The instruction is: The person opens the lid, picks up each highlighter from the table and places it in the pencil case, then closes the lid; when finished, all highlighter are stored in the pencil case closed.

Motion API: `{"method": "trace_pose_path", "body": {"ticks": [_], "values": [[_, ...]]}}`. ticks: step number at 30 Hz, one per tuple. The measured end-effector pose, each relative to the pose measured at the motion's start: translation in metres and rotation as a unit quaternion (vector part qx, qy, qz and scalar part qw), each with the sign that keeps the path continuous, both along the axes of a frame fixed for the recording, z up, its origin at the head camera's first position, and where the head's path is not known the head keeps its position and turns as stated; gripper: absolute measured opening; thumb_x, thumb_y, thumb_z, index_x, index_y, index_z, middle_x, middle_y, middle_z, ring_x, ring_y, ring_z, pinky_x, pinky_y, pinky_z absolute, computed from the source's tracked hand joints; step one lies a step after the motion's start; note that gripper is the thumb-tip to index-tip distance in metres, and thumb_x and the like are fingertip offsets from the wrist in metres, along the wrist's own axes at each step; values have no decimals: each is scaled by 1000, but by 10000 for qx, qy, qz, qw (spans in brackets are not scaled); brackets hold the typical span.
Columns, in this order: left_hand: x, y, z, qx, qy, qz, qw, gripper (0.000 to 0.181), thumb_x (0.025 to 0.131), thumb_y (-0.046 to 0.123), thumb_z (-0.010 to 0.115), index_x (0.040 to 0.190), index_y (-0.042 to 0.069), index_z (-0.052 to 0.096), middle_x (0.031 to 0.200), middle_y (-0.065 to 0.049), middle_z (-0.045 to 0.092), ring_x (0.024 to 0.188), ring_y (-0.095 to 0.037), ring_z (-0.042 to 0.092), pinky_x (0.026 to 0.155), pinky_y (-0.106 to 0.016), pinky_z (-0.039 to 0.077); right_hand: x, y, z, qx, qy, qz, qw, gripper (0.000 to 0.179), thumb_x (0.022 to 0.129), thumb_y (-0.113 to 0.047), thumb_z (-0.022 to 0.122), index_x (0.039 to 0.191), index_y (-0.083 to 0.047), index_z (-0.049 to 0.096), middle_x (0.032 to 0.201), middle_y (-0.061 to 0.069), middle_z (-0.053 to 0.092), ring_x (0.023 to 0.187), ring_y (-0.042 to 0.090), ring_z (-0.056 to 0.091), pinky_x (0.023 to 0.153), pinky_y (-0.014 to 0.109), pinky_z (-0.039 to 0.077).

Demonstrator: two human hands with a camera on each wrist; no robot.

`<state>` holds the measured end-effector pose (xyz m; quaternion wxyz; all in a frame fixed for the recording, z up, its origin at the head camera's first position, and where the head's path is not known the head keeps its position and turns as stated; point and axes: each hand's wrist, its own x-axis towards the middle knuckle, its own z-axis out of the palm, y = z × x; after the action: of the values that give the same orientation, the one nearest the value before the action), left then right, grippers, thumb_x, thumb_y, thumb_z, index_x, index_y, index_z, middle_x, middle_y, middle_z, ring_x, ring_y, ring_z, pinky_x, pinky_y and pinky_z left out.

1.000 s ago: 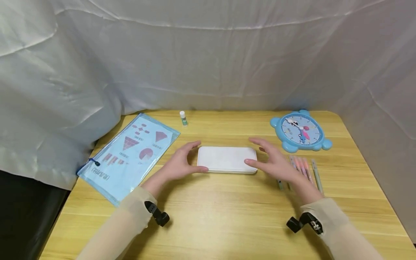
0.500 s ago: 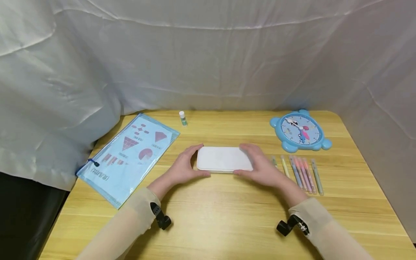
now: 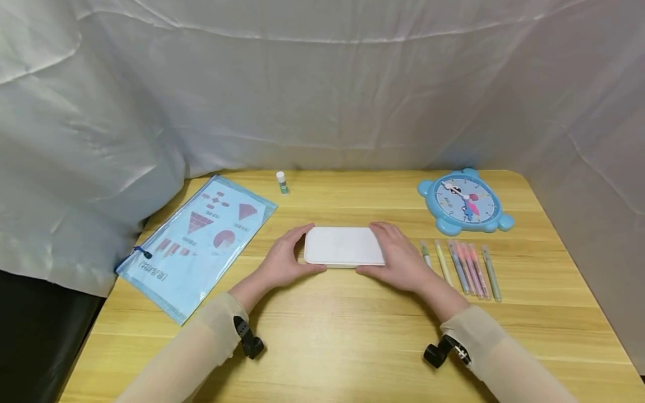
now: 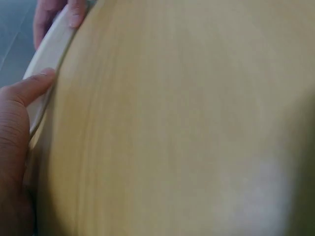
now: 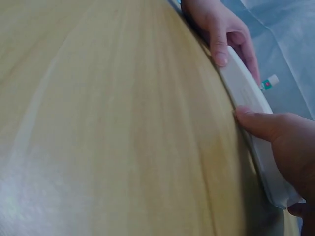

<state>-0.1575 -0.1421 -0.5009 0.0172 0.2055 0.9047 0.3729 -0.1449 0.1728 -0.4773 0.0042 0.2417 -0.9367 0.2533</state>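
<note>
A flat white rectangular case [image 3: 342, 246] with rounded corners lies on the table, mid-view. My left hand [image 3: 284, 257] grips its left end, thumb along the near side and fingers at the far corner. My right hand [image 3: 398, 260] holds the opposite end the same way, covering part of the top. In the left wrist view the left thumb [image 4: 34, 87] presses the case's side [image 4: 51, 44]. From the right wrist, the right thumb [image 5: 263, 123] lies against the near side of the case [image 5: 246, 88].
Several coloured pens [image 3: 466, 268] lie right of the right hand, below a blue toy clock [image 3: 466, 201]. At left is a blue zip document pouch [image 3: 201, 240]. A small glue stick [image 3: 282, 183] stands near the back edge, before a grey curtain [image 3: 322, 95].
My right hand has come leftward and closed round the case's right end, uncovering the pens. The left hand has settled onto the left end. The case has barely shifted.
</note>
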Motion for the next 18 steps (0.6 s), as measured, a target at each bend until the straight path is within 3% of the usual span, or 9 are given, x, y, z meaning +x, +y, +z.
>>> {"method": "trace_pose_path", "body": {"ticks": [6,18], "values": [[1,2,1,-60,89,-53,9999,105,78,52,93,161,10,45,159,-11,51,145,-28,48,118,-46,39,-1,-4,-3,34,29,-317,9995,116,75,-69,87,155,4,44,152,22,49,140,39,46,112,59,43],[2,3,3,-288,-164,92,9994,106,79,55,91,162,13,41,160,-8,49,146,-26,46,118,-44,39,-8,-3,-3,-39,248,-251,9994,114,68,-70,90,148,3,55,147,23,58,135,41,53,111,59,44]]}}
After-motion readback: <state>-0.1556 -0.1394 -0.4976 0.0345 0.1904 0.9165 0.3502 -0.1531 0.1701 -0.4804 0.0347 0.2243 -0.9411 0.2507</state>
